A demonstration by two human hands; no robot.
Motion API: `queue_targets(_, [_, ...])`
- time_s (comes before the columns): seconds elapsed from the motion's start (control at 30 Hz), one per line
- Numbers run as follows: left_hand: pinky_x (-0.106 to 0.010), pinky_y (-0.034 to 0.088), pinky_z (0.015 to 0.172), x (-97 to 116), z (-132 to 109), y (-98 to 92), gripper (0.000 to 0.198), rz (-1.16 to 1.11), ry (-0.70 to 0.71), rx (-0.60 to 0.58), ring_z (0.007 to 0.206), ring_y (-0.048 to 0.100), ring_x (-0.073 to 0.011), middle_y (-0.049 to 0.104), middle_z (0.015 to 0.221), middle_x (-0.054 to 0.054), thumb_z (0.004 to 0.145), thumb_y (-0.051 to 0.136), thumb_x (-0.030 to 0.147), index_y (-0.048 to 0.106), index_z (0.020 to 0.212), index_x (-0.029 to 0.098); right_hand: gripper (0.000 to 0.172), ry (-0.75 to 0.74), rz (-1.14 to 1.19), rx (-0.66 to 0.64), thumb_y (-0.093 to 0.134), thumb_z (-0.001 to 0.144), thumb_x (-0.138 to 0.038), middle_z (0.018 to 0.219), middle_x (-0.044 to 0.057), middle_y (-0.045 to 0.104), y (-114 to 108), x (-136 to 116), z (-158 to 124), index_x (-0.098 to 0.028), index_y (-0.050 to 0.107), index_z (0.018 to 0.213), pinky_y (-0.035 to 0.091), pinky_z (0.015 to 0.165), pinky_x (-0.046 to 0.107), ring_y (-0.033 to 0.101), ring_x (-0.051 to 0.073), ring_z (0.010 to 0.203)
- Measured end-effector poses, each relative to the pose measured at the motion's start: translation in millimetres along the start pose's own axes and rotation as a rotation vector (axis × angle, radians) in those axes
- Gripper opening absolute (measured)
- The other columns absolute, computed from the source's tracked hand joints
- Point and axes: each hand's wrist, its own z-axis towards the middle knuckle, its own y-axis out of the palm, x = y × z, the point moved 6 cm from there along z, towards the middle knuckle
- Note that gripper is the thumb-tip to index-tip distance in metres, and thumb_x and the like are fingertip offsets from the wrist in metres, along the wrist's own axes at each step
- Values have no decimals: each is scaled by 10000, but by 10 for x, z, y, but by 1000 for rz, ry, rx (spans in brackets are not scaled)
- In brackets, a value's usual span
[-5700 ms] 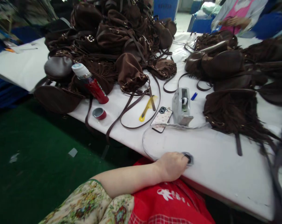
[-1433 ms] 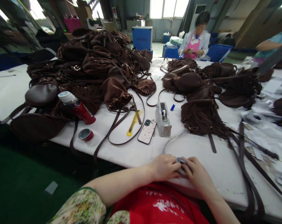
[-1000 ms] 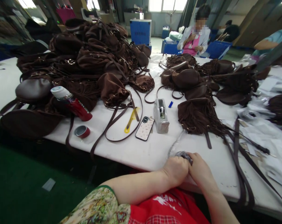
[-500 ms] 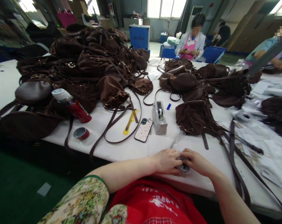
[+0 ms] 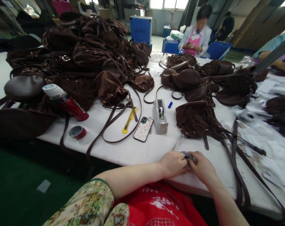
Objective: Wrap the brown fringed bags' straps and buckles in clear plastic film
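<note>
Two hands meet at lower centre, on the near edge of the white table (image 5: 133,150). Upper left: heap of brown bags (image 5: 90,53). Right of centre: fringed bag (image 5: 194,119), then tape dispenser (image 5: 160,116), then phone (image 5: 143,128). My left hand (image 5: 174,163) and right hand (image 5: 203,168) curl their fingers closed on a small grey roll (image 5: 188,155) pinched between them. Change: a moment ago it showed more; now fingers cover most. Earliest frame: left hand alone.

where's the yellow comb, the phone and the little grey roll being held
yellow comb (image 5: 129,120): head view, middle of its length
phone (image 5: 143,129): head view, centre of its patterned back
grey roll (image 5: 188,155): head view, the exposed top part
</note>
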Motion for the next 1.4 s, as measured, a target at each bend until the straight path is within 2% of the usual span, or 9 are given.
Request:
queue_targets(0.17, [-296, 449, 775, -193, -118, -250, 284, 34, 231, 6, 837, 572, -170, 611, 908, -52, 918, 517, 403, 626, 1071, 190, 286, -223, 148, -271, 470, 837, -229, 1037, 55, 637, -83, -81, 173, -241, 671, 1041, 448, 880, 327, 607, 208, 962])
queue_targets(0.3, [-306, 432, 734, -30, -88, -176, 193, 70, 255, 5, 842, 569, -179, 600, 877, -58, 940, 470, 265, 627, 933, 152, 276, -333, 172, -381, 483, 818, -198, 994, 43, 654, -150, -167, 254, -256, 698, 981, 444, 884, 329, 596, 209, 965])
queue_targets(0.37, [-318, 422, 673, 116, -29, -82, 183, 80, 185, 15, 792, 566, -189, 587, 837, -68, 925, 460, 213, 613, 862, 133, 271, -287, 113, -293, 493, 817, -219, 1004, 54, 652, -149, -127, 239, -239, 688, 1004, 442, 891, 341, 593, 217, 970])
queue_targets(0.5, [-319, 376, 550, 358, 151, 99, 167, 96, -42, 44, 715, 561, -206, 562, 766, -97, 886, 441, 146, 587, 822, 98, 349, 53, -37, 23, 497, 831, -343, 1065, 103, 629, -107, 139, 50, -197, 625, 1122, 468, 818, 379, 610, 249, 908])
queue_targets(0.63, [-310, 378, 538, 376, 256, 119, 176, 62, -97, 43, 720, 562, -204, 563, 771, -100, 889, 416, 123, 584, 854, 84, 341, 191, 19, 125, 479, 835, -378, 1032, 101, 625, -5, 265, -106, -181, 621, 1074, 487, 725, 343, 625, 228, 835])
queue_targets(0.83, [-317, 456, 747, -208, 173, -82, 311, -126, 12, -62, 910, 567, -218, 588, 976, -80, 855, 586, 438, 634, 988, 162, 264, -22, 128, 42, 475, 864, -337, 971, 75, 630, -72, 171, 72, -200, 646, 1012, 497, 792, 349, 623, 216, 870])
queue_targets(0.97, [-264, 461, 766, -451, 219, -45, 349, -237, 103, -228, 899, 589, -176, 607, 1020, -48, 850, 601, 452, 633, 1117, 229, 242, -212, 161, -63, 492, 883, -305, 1026, 69, 636, -102, 111, 146, -238, 674, 1029, 506, 841, 345, 624, 208, 918])
queue_targets(1.17, [-280, 470, 728, -304, 305, -66, 297, -78, 216, -303, 871, 594, -199, 599, 969, -66, 870, 583, 397, 639, 1093, 209, 370, -268, 126, 88, 426, 936, -294, 1071, 69, 605, 1, 171, 55, -264, 568, 1277, 516, 867, 348, 612, 199, 966])
queue_targets(1.4, [-300, 463, 705, -78, 283, -131, 146, 94, 381, -255, 799, 574, -185, 583, 962, -82, 892, 489, 127, 633, 916, 124, 380, -288, 101, 153, 407, 954, -271, 1078, 77, 596, 88, 202, 12, -276, 542, 1309, 511, 868, 360, 605, 203, 962])
